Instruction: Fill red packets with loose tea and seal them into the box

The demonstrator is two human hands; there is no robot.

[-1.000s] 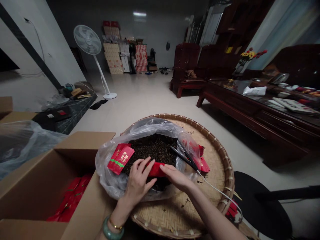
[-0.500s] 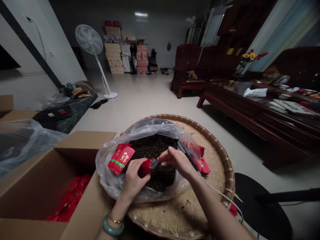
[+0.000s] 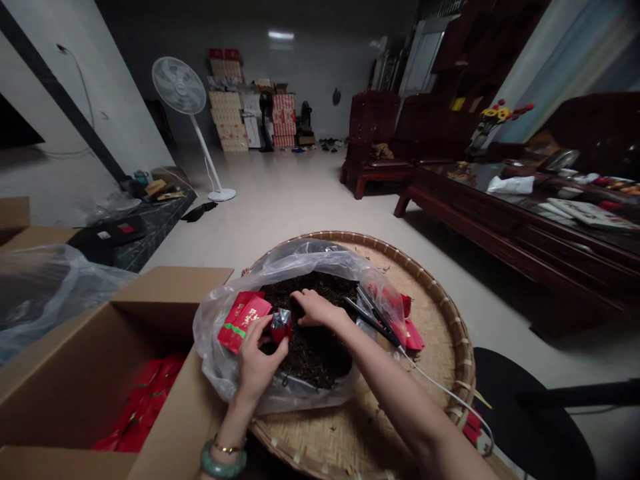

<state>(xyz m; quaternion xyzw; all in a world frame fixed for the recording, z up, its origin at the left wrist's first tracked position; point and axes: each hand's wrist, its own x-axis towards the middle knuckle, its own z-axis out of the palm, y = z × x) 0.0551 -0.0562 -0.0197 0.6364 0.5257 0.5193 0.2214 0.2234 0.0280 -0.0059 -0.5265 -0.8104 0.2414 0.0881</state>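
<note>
In my left hand [image 3: 260,357] is a small red tea packet [image 3: 281,327], held upright between thumb and fingers, its silver inner mouth facing up. My right hand [image 3: 317,310] is just right of the packet, fingers bent and pinched down at the dark dried tea leaves [image 3: 317,363]; its fingertips are partly hidden. The leaves fill an open clear plastic bag [image 3: 223,373]. Flat red packets [image 3: 245,320] with gold writing and a green band rest on the bag's left side. A black-handled tool with a white cord [image 3: 377,323] lies along the right side.
The bag stands on a round woven bamboo tray [image 3: 435,333]. More red packets [image 3: 413,333] lie at its right. An open cardboard box [image 3: 60,373] holding several red packets [image 3: 145,400] adjoins on the left. A black round stand base [image 3: 535,420] is at the right.
My right hand has left the packet's mouth and moved left and down to the tea leaves. My left hand has brought the packet left and tipped it upright, showing its silver opening.
</note>
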